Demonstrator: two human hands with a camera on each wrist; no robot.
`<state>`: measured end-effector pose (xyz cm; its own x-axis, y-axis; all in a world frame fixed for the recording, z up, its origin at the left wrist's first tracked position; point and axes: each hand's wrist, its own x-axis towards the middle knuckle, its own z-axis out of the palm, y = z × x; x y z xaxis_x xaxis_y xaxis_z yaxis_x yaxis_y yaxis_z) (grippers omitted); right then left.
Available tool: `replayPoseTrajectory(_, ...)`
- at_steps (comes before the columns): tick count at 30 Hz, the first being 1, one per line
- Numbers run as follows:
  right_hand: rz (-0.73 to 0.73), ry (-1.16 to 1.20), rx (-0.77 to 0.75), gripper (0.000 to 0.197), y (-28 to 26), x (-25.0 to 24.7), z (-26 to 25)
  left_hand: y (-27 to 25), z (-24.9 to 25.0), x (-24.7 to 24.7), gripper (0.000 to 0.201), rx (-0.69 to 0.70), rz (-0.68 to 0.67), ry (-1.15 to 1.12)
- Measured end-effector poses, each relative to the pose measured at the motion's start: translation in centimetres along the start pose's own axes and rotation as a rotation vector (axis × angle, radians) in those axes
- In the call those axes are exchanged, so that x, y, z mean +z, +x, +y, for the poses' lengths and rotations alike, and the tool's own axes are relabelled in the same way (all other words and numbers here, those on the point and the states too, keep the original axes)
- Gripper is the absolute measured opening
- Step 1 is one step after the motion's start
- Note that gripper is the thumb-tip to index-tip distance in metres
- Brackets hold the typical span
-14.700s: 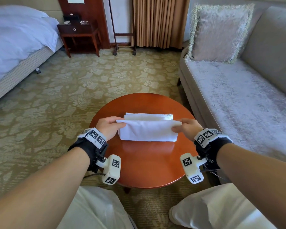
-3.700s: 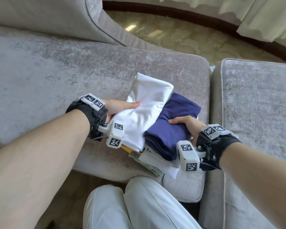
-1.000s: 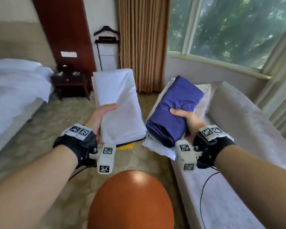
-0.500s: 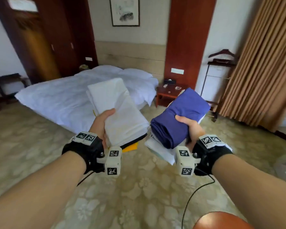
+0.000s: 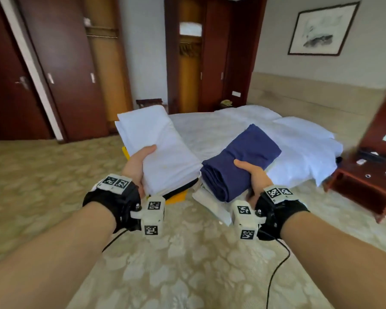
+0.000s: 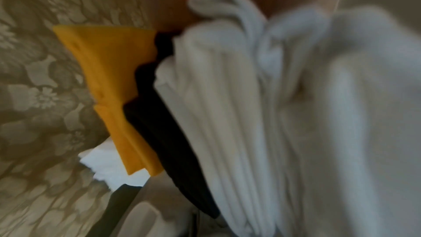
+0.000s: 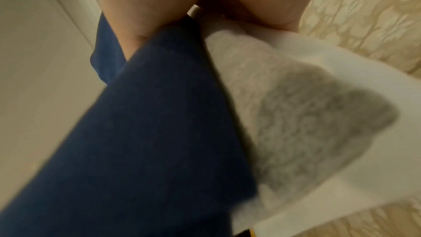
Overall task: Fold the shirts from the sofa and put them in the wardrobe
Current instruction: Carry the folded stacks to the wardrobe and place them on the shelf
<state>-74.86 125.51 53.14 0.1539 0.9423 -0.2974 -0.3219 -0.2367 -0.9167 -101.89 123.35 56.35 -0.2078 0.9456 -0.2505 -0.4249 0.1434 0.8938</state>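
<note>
My left hand (image 5: 140, 166) grips a stack of folded shirts with a white shirt (image 5: 161, 152) on top; its thumb lies on the white cloth. The left wrist view shows the same stack edge-on: white folds (image 6: 227, 114), a black layer (image 6: 159, 132) and a yellow one (image 6: 114, 87). My right hand (image 5: 250, 175) grips a second stack, thumb on a navy blue shirt (image 5: 239, 161) with pale shirts (image 5: 212, 204) beneath. In the right wrist view the navy shirt (image 7: 148, 123) lies over a grey-white one (image 7: 284, 105). An open wardrobe (image 5: 105, 70) with dark doors stands ahead at the left.
A bed with white linen (image 5: 265, 134) lies ahead on the right, a dark wooden bedside table (image 5: 366, 181) beyond it. Patterned carpet (image 5: 42, 175) stretches toward the wardrobe. A second open closet (image 5: 189, 70) is at the far wall. A cable (image 5: 276, 270) hangs from my right wrist.
My view has swung left across the room, from sofa and window to bed and now the wardrobe doors. Both hands still carry their stacks in the same grip.
</note>
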Motion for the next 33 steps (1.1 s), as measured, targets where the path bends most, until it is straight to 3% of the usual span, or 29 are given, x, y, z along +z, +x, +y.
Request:
replayPoseTrajectory(6,-0.218,-0.016,0.004,0.068,12.7,13.6,-1.8,12.7,6.6,-4.8,0.047,0.071,0.15,-0.045)
replayPoseTrajectory(12,-0.263,-0.041,0.022,0.092,24.8,25.6,-3.4,24.1,13.0,-7.8,0.053,0.104,0.231,-0.107)
replayPoseTrajectory(21,-0.338,-0.089,0.063,0.1,41.0,38.9,-4.4,38.6,19.8,-10.7,0.038,0.161,0.3,-0.173)
replayPoseTrajectory(33,-0.339,-0.118,0.037,0.105,62.5,57.0,-9.2,65.3,30.5,-13.3,0.042,0.173,0.28,-0.195)
